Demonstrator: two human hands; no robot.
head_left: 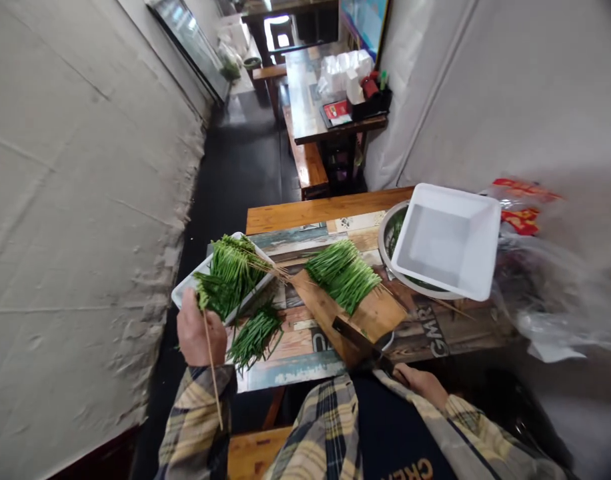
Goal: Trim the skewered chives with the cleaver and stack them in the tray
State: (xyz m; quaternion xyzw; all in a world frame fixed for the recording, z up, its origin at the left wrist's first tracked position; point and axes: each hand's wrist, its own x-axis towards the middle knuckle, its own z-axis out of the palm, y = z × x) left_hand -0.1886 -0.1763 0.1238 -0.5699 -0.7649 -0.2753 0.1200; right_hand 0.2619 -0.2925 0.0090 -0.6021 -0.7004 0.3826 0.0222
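Note:
My left hand (200,333) is closed on a skewer of green chives (203,299) at the near left corner of a white tray (185,288). The bare wooden stick points back toward my sleeve. Piled in that tray are more skewered chives (235,267). My right hand (421,385) grips the handle of a knife (358,341), whose dark blade lies across the near part of a wooden cutting board (385,317). Rows of skewered chives (343,275) rest on the board. Between tray and board's left side is a loose heap of cut chives (255,337) on the table.
The patterned table (305,373) has an empty white tray (448,233) tilted over a metal bowl (385,243) with greens at its right. Clear plastic bags (550,287) lie beside the right wall. Beyond stand a bench (305,160) and another table (305,120).

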